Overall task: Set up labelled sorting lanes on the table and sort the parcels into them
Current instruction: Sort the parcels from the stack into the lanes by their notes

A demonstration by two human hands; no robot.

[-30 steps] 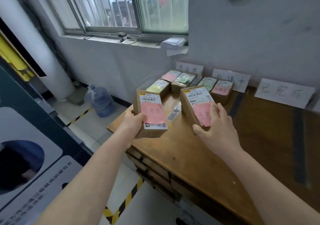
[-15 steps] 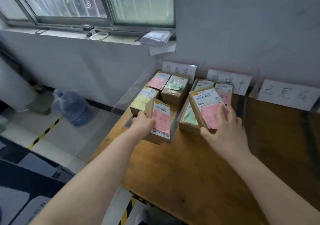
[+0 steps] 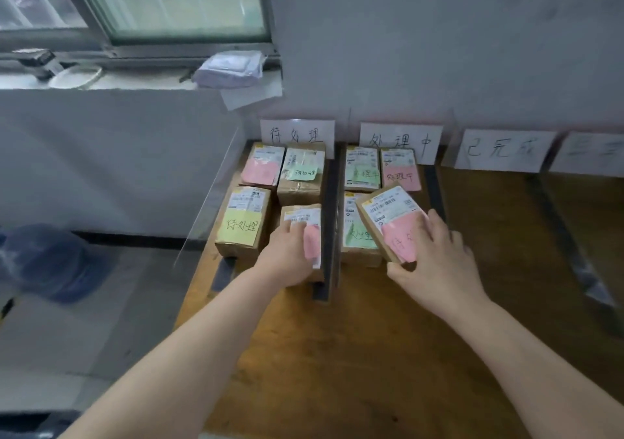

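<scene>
The left hand (image 3: 287, 256) clasps a brown cardboard parcel with a pink note (image 3: 302, 214) lying on the wooden table (image 3: 371, 354) in the leftmost lane, below its white paper sign (image 3: 297, 132) and beside the black divider strip (image 3: 329, 202). The right hand (image 3: 439, 263) clamps a second pink-noted cardboard parcel (image 3: 388, 209) tilted above the neighbouring lane, probably waiting, since its note seems to match the left lane.

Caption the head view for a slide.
Left hand holds a brown cardboard parcel in the first lane; right hand tilts another pink-noted parcel over the second lane.
</scene>
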